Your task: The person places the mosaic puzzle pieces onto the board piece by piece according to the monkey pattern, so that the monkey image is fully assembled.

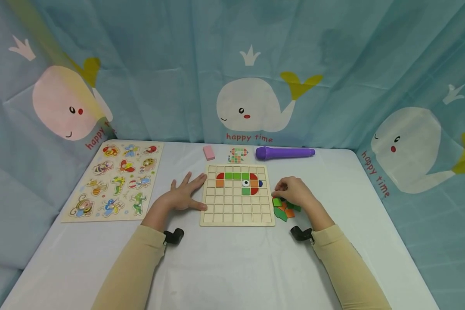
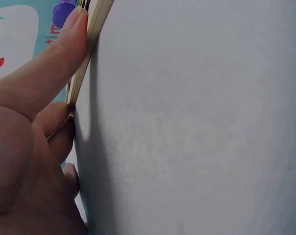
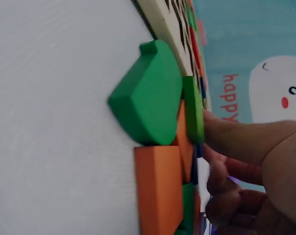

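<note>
A square wooden grid board (image 1: 224,206) lies mid-table, with coloured pieces in its upper cells: green squares (image 1: 233,176), red quarter-rounds, orange squares, a white eye piece (image 1: 246,183) and a blue one. My left hand (image 1: 184,194) is spread flat at the board's left side, its thumb (image 2: 50,73) and fingertips at the edge. My right hand (image 1: 294,190) is over a heap of loose pieces by the board's right edge, fingers bent, thumb beside a light green square (image 3: 192,110). A green leaf-shaped piece (image 3: 150,98) and an orange piece (image 3: 158,186) lie nearer. I cannot tell whether its hidden fingertips hold a piece.
A picture card (image 1: 238,155), a pink block (image 1: 209,153) and a purple microphone (image 1: 284,153) lie behind the board. At the left is a wooden insect puzzle board (image 1: 112,181). A blue curtain with whales (image 1: 252,103) hangs at the table's far edge and sides.
</note>
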`<state>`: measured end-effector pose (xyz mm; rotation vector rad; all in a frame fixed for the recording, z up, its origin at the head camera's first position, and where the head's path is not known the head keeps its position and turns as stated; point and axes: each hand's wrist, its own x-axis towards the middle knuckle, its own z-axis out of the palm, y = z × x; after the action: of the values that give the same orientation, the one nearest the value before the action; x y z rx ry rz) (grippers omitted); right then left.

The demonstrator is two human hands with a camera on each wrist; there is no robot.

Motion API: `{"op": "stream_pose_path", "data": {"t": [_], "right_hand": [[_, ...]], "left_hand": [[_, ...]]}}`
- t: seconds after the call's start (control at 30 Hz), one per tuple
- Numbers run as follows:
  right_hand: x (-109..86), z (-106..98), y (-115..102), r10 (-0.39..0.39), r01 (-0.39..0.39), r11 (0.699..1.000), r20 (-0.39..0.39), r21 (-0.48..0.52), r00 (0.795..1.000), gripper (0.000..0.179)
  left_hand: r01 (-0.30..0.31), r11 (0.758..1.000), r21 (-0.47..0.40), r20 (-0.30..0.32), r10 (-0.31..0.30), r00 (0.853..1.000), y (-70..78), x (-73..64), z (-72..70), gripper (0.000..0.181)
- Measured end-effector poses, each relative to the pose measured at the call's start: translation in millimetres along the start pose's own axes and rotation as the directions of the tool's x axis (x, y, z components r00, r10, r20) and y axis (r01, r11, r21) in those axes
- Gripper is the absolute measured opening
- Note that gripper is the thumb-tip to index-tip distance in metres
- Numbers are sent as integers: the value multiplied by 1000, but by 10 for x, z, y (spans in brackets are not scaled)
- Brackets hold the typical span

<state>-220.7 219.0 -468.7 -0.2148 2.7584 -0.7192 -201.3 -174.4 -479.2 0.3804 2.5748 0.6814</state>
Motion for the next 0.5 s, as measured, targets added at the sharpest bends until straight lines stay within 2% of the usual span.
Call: {"op": "stream_pose_path", "data": {"t": [0.33, 0.5], "right_hand": [[-11, -31, 8, 9, -10, 999, -28, -46, 1000, 23], [-5, -58, 26, 22, -22, 999, 7, -50, 1000, 19]], "left_hand": [[4, 1000, -4, 11, -4, 1000, 25, -5, -4, 114], [3, 1000, -6, -1, -3, 1000, 14, -11, -8, 114]]}}
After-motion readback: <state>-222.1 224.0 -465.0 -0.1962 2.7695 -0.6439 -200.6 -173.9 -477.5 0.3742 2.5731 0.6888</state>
